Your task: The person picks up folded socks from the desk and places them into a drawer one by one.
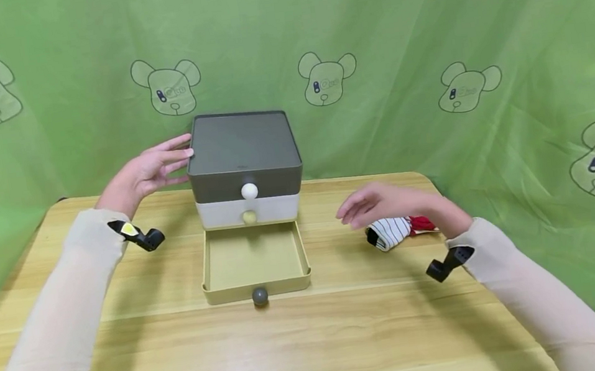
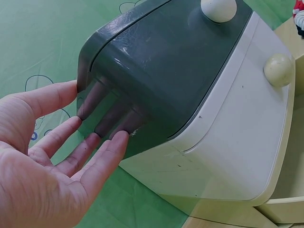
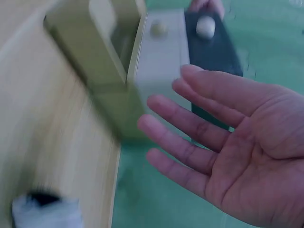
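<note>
A small chest of drawers (image 1: 241,144) stands at the back of the table, dark grey on top, white in the middle and beige below. Its beige bottom drawer (image 1: 257,290) is pulled out, and I see nothing in it. With straight fingers my left hand (image 1: 151,169) touches the chest's left side near the top, as the left wrist view shows. My right hand (image 1: 390,201) hovers to the right of the chest, fingers loosely extended and holding nothing. Below it on the table lies a bundle of striped cloth (image 1: 392,233) with red and black parts, partly hidden by the hand.
The wooden table (image 1: 295,342) carries the chest and the cloth bundle. Round knobs stick out from the drawers, white (image 1: 249,191), beige (image 1: 249,217) and grey (image 1: 259,297). A green curtain (image 1: 378,24) with printed bear heads hangs close behind and at both sides.
</note>
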The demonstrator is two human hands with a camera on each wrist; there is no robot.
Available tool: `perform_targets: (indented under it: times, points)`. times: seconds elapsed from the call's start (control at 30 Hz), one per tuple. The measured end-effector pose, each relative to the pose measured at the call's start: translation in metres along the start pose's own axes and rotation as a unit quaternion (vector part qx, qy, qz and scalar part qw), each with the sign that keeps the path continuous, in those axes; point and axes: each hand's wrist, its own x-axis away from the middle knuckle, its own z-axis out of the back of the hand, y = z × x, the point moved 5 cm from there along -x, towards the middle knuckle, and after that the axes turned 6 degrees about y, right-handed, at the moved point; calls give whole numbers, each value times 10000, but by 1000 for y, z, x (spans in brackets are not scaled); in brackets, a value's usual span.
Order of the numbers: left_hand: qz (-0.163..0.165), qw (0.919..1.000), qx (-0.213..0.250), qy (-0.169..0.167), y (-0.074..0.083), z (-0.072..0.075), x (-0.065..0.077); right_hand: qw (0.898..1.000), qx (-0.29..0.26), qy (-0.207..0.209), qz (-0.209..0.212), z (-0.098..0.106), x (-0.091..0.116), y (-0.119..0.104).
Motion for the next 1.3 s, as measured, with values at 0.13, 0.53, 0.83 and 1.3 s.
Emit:
perform_targets:
  times: [0.13,0.53,0.83,1.3]
  points:
    - [-111,9999,-85,-35,0,0,1,9990,399,128,-167,16,10,27]
    - [1,9999,112,32,-2,2,-1,9882,1375,212,-644,17,14,95]
    - [161,9990,395,127,0,1,-5,9856,1502,312,-705,8,9,111]
    - [54,9996,266,24,-1,1,-4,9849,1605,552,-348,-2,-4,130]
